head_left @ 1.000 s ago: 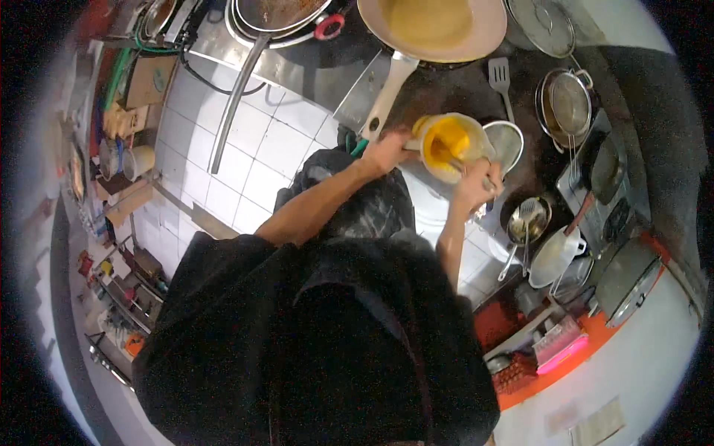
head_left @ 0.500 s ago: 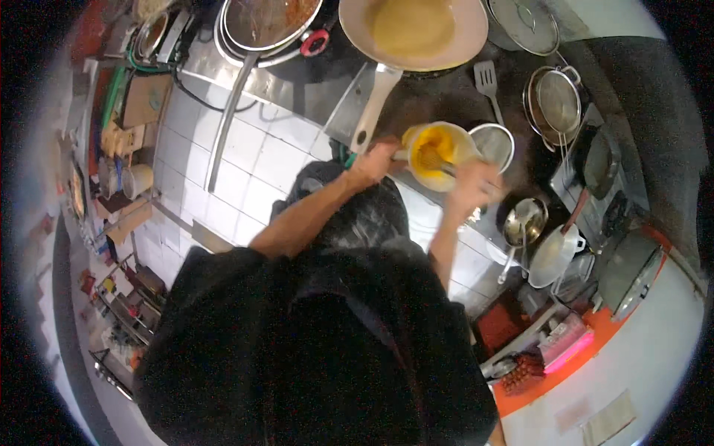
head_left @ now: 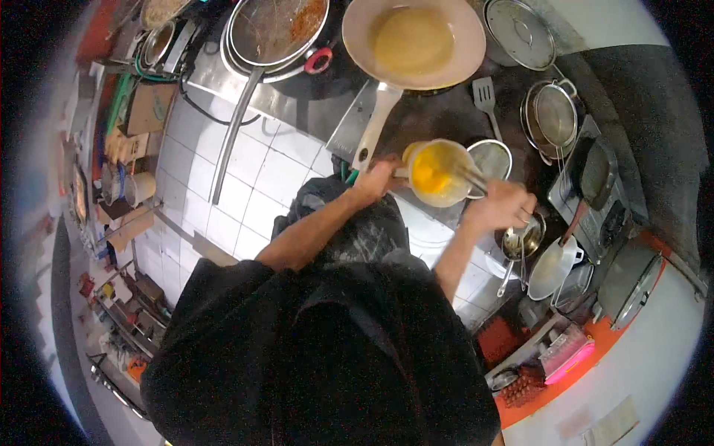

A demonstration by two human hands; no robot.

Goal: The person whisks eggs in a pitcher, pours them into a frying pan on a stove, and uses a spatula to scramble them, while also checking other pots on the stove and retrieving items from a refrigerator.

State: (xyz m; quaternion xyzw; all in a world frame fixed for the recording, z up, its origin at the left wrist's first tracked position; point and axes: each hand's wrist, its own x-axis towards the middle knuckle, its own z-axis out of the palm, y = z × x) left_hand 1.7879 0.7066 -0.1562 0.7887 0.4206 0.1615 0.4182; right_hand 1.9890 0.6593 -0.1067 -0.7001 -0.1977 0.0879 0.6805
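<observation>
gripping left hand (head_left: 379, 178): fingers curled around the handle at the left of a pale cup (head_left: 448, 199), probably so the cup stays level and steady.
right hand (head_left: 500, 207): fingers closed around a blurred wire whisk (head_left: 471, 178), apparently angled so its wires pass over the cup's right rim.
cup: between the two hands, just right of the left hand and just left of the right, mouth facing up, bright yellow liquid (head_left: 430, 175) inside.
white-rimmed vessel (head_left: 492, 158): just beyond the right hand, partly behind the cup.
spatula (head_left: 483, 93): lying farther out on the dark counter (head_left: 439, 111), slotted blade pointing away.
pan (head_left: 470, 33): far side, pale, its handle aimed toward the person, seemingly for easy reach.
</observation>
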